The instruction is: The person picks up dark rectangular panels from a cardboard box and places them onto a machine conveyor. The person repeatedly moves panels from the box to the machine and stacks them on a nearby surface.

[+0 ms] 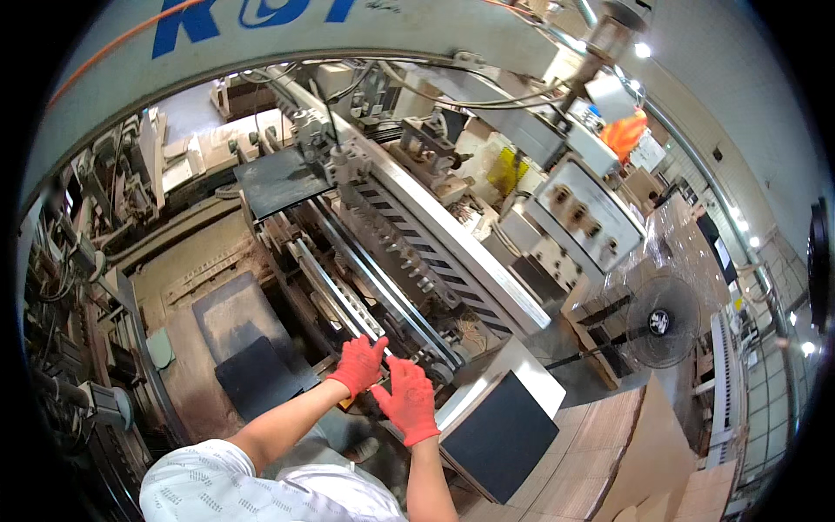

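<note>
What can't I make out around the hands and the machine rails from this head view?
- Left hand palm side: its glove back hides any contact with the metal rails.
- Right hand fingers: whether they hold anything is hidden.
- Rail end parts: too small.
- Cardboard stack: cut off at the lower edge.

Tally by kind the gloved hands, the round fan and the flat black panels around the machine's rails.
Hands in red knit gloves: 2, left hand and right hand, both at the metal rails
Round black fan: 1
Flat black panels: 3
Total: 6
</note>
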Motion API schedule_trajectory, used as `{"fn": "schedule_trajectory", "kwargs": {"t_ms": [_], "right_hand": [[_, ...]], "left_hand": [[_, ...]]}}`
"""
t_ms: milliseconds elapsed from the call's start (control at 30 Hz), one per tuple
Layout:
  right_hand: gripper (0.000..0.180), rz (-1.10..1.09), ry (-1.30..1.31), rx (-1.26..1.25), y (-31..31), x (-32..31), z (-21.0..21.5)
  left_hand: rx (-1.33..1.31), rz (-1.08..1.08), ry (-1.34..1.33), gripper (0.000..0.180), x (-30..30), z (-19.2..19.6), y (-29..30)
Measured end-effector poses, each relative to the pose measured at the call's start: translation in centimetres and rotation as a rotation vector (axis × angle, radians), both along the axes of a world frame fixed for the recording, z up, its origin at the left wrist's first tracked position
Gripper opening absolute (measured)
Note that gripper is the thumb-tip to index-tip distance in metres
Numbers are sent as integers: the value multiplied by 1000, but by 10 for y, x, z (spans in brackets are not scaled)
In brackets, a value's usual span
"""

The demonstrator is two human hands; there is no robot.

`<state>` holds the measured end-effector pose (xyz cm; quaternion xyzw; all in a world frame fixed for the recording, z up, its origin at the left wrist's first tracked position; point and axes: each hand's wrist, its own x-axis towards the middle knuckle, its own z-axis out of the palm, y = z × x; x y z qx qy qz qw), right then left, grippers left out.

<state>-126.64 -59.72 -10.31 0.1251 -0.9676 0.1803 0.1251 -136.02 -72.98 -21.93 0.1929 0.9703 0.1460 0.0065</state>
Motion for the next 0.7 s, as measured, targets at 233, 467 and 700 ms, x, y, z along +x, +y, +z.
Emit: {"fn": "schedule_trajectory", "kwargs": {"t_ms": [233, 467, 700], "right_hand": [[54, -254, -281, 199, 4, -32, -62], [30, -112, -565, 73, -1, -98, -71], [26, -65, -669, -76, 7, -114, -76]], "left_hand": [[282, -96, 63, 67, 9, 7, -3], [416, -58, 109, 49, -3, -12, -30], [510, -92, 93, 50, -8, -25, -27]]}}
